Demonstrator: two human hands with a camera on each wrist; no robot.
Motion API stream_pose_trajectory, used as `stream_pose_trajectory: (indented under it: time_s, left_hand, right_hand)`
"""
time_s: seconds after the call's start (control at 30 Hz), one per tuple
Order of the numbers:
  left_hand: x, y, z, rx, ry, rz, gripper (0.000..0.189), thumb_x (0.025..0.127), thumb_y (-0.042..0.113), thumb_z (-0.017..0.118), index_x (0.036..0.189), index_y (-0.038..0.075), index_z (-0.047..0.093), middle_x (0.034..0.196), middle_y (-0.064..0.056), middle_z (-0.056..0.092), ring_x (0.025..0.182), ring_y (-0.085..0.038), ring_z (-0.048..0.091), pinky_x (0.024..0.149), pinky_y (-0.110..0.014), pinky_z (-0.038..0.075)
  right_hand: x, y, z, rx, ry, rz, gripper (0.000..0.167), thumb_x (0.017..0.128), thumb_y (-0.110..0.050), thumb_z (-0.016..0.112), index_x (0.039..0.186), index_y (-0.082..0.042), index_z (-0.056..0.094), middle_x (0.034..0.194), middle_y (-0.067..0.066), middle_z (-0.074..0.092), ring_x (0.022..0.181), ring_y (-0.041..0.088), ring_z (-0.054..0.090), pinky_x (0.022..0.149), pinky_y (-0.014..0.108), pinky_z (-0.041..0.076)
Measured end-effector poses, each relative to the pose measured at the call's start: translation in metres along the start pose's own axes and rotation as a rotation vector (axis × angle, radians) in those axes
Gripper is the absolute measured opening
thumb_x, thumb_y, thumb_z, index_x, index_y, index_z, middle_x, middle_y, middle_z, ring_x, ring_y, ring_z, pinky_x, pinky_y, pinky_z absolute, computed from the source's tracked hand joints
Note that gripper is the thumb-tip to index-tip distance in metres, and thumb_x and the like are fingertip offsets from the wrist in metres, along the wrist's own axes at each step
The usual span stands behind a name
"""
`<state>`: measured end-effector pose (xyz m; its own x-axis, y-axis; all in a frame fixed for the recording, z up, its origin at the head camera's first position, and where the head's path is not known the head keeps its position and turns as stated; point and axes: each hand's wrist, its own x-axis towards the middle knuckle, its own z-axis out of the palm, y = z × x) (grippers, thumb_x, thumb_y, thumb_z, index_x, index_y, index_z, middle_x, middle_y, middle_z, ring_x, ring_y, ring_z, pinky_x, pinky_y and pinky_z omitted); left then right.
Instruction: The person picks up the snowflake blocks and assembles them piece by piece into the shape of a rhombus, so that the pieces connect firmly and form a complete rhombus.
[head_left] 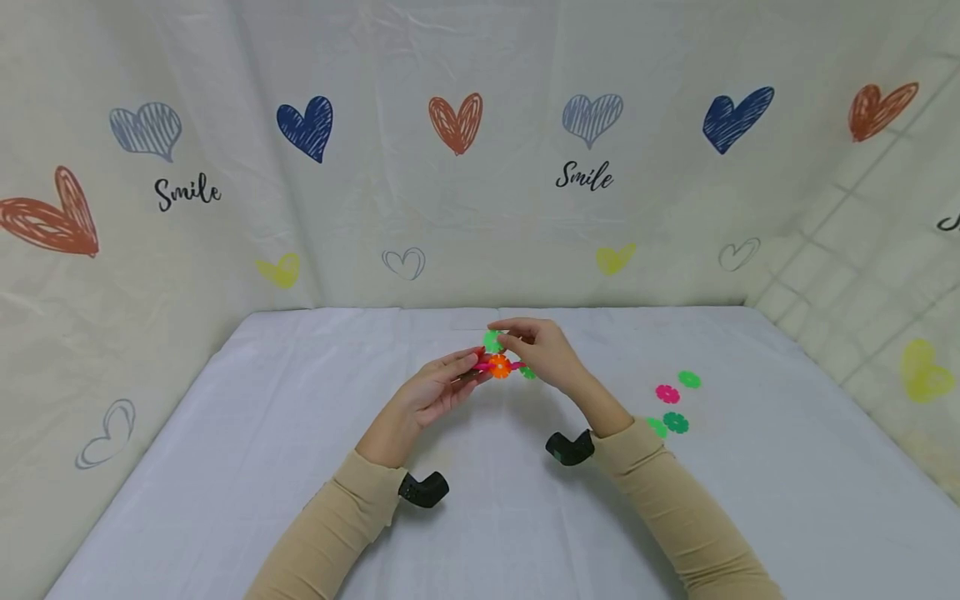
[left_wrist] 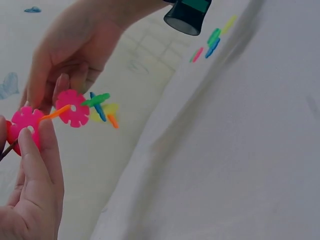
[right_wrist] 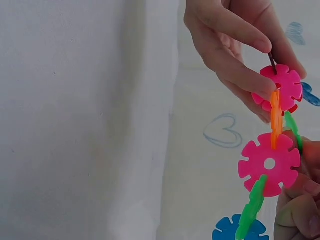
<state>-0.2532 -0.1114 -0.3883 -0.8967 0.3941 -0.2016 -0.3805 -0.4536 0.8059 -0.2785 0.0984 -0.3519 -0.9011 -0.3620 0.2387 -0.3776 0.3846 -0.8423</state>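
Cream backdrop fabric point(head_left: 510, 225) printed with hearts and the word "Smile" stands behind a table under a white tablecloth point(head_left: 225, 500). At left, a beige left sleeve point(head_left: 322, 533), with a black wrist camera point(head_left: 425, 490) beside its cuff, leads to the left hand point(head_left: 438, 390), raised over the middle of the table toward its far edge. Its thumb and fingers pinch a pink notched disc point(left_wrist: 22, 119) at the left end of a chain of interlocking flower-shaped discs; a red disc point(left_wrist: 10, 134) and a dark piece on edge point(right_wrist: 272, 64) adjoin it.

Rightward, the chain's long axis runs roughly parallel to the far edge, through an orange disc point(head_left: 500, 367), a second pink disc point(right_wrist: 255, 162), a green disc point(right_wrist: 251, 207) and a blue disc point(right_wrist: 225, 230), its free end passing below the right hand point(head_left: 546, 352). Thumb and forefinger of that hand pinch a light green disc point(head_left: 492, 341) just above the orange disc, on edge in the right wrist view; whether the two touch cannot be told. The right hand is the nearer to the chain's free end.

Farther right, beyond the right sleeve point(head_left: 682, 517), lie a loose light green disc point(head_left: 657, 425) partly hidden by the cuff, a loose pink disc point(head_left: 667, 394), a dark green disc point(head_left: 676, 422) and, nearest the far right corner, a mid-green disc point(head_left: 689, 380).
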Motion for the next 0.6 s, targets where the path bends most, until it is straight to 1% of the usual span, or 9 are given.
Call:
stream_pose_trajectory:
  time_s: [0.07, 0.13, 0.2, 0.27, 0.33, 0.4, 0.47, 0.6]
  left_hand:
    - [0.0003, 0.0, -0.0001, 0.011, 0.01, 0.0, 0.036, 0.108, 0.012, 0.052, 0.141, -0.002, 0.055, 0.104, -0.006, 0.072, 0.09, -0.015, 0.073, 0.074, -0.017, 0.056]
    - [0.0008, 0.0002, -0.0006, 0.024, 0.014, 0.001, 0.034, 0.108, 0.012, 0.052, 0.139, -0.001, 0.057, 0.103, -0.006, 0.072, 0.089, -0.014, 0.073, 0.074, -0.017, 0.056]
    - [0.0013, 0.0004, -0.0006, 0.029, 0.017, 0.004, 0.033, 0.108, 0.013, 0.052, 0.138, -0.001, 0.058, 0.103, -0.006, 0.073, 0.088, -0.014, 0.073, 0.074, -0.017, 0.056]
    - [0.0015, 0.0007, -0.0006, 0.041, 0.017, 0.013, 0.033, 0.108, 0.013, 0.051, 0.137, -0.002, 0.058, 0.102, -0.006, 0.073, 0.088, -0.014, 0.073, 0.073, -0.017, 0.056]
    - [0.0014, 0.0008, -0.0004, 0.057, 0.015, 0.022, 0.033, 0.109, 0.012, 0.051, 0.136, -0.003, 0.058, 0.101, -0.006, 0.074, 0.088, -0.014, 0.073, 0.073, -0.017, 0.056]
    - [0.001, 0.001, 0.0001, 0.075, 0.014, 0.029, 0.033, 0.109, 0.013, 0.051, 0.136, -0.005, 0.057, 0.099, -0.006, 0.074, 0.087, -0.013, 0.073, 0.073, -0.016, 0.055]
    - [0.0004, 0.0012, 0.0004, 0.097, 0.006, 0.04, 0.035, 0.109, 0.012, 0.05, 0.137, -0.007, 0.056, 0.098, -0.005, 0.074, 0.086, -0.013, 0.073, 0.073, -0.016, 0.055]
    - [-0.0007, 0.0014, 0.0021, 0.12, 0.014, 0.051, 0.039, 0.109, 0.012, 0.051, 0.141, -0.01, 0.053, 0.095, -0.005, 0.075, 0.084, -0.011, 0.074, 0.073, -0.015, 0.055]
  right_hand:
    - [0.0002, -0.0014, 0.0007, 0.004, -0.009, -0.012, 0.028, 0.102, -0.008, 0.062, 0.127, 0.001, 0.07, 0.1, 0.014, 0.072, 0.088, 0.047, 0.058, 0.058, 0.02, 0.044]
    - [0.0006, -0.002, 0.0012, -0.001, -0.015, -0.023, 0.028, 0.102, -0.007, 0.061, 0.127, 0.002, 0.069, 0.1, 0.014, 0.072, 0.085, 0.046, 0.056, 0.058, 0.02, 0.042]
    - [0.0007, -0.0033, 0.0011, -0.009, -0.01, -0.023, 0.028, 0.102, -0.007, 0.062, 0.128, 0.001, 0.069, 0.097, 0.013, 0.072, 0.081, 0.041, 0.056, 0.057, 0.02, 0.041]
    - [0.0005, -0.0049, 0.0007, -0.014, 0.001, -0.011, 0.027, 0.102, -0.008, 0.063, 0.126, 0.001, 0.07, 0.095, 0.012, 0.071, 0.08, 0.034, 0.058, 0.058, 0.021, 0.043]
    - [0.0004, -0.0061, 0.0004, -0.006, 0.011, 0.009, 0.026, 0.101, -0.009, 0.064, 0.124, 0.0, 0.071, 0.094, 0.011, 0.072, 0.081, 0.027, 0.06, 0.062, 0.021, 0.047]
    - [0.0003, -0.0067, 0.0002, 0.01, 0.019, 0.032, 0.024, 0.1, -0.01, 0.066, 0.121, 0.001, 0.072, 0.097, 0.011, 0.073, 0.084, 0.024, 0.063, 0.067, 0.022, 0.051]
    - [0.0005, -0.007, 0.0008, 0.028, 0.025, 0.047, 0.023, 0.1, -0.009, 0.067, 0.119, 0.001, 0.074, 0.102, 0.012, 0.074, 0.089, 0.025, 0.066, 0.073, 0.024, 0.054]
    - [0.0009, -0.0056, 0.0036, 0.047, 0.041, 0.051, 0.022, 0.099, -0.008, 0.068, 0.118, 0.002, 0.074, 0.107, 0.013, 0.075, 0.094, 0.029, 0.069, 0.085, 0.039, 0.058]
